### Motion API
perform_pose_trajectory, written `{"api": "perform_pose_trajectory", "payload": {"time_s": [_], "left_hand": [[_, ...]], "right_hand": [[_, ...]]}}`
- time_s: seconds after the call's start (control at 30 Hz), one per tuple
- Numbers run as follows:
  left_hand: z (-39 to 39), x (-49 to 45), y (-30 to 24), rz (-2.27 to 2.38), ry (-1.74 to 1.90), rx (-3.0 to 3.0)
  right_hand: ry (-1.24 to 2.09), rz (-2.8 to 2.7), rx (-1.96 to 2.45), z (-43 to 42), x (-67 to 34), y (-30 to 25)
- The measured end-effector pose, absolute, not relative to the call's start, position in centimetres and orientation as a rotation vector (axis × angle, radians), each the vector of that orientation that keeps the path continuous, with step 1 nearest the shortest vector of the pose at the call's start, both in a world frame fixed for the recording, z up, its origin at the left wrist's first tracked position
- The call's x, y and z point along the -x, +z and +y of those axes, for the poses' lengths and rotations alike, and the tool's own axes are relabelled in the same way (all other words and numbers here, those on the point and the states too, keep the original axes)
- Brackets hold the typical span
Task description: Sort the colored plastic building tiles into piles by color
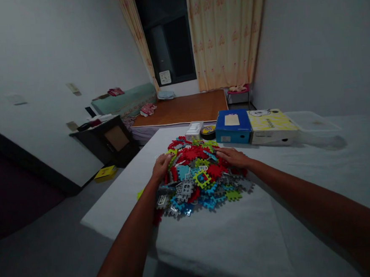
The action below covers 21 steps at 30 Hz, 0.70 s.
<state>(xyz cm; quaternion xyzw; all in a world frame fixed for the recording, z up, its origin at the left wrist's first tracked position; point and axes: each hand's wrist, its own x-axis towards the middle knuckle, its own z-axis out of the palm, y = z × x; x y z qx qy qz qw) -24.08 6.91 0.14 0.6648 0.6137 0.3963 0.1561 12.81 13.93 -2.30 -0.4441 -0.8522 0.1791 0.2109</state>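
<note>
A heap of flat plastic building pieces with notched edges [195, 175] lies on the white-covered table [223, 233]. Its pieces are red, lime green, blue and grey, with a few small white window-like frames among them. My left hand [162, 165] rests against the heap's left side, fingers stretched forward. On the opposite side, my right hand [232, 157] lies flat along the pile with its fingers pointing inward. Both touch the pieces, and neither is seen gripping one. Some fingertips are partly hidden among the pieces.
Behind the heap stand a small white box [194, 130], a round dark tin [208, 132], a blue box [233, 126] and a yellow patterned box [271, 126]. A clear plastic tub [313, 122] sits to their right. The table's left edge drops to the floor.
</note>
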Motion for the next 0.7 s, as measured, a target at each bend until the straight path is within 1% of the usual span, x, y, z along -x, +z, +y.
{"api": "perform_pose_trajectory", "payload": {"time_s": [0.17, 0.37, 0.5, 0.7], "left_hand": [[7.3, 21.0, 0.4, 1.720, 1.208, -2.009], [7.1, 16.4, 1.4, 1.620, 1.079, -2.258], [7.0, 13.2, 2.2, 1.547, 1.027, -2.349], [6.5, 7.6, 2.8, 1.264, 0.903, -2.451]], "right_hand": [[0.478, -2.397, 1.309, 12.6, -14.9, -2.5], [0.362, -2.409, 1.339, 11.6, -18.0, -3.5], [0.375, -2.408, 1.334, 11.0, -20.4, -3.3], [0.390, -2.339, 1.343, 10.0, -24.6, -3.4]]}}
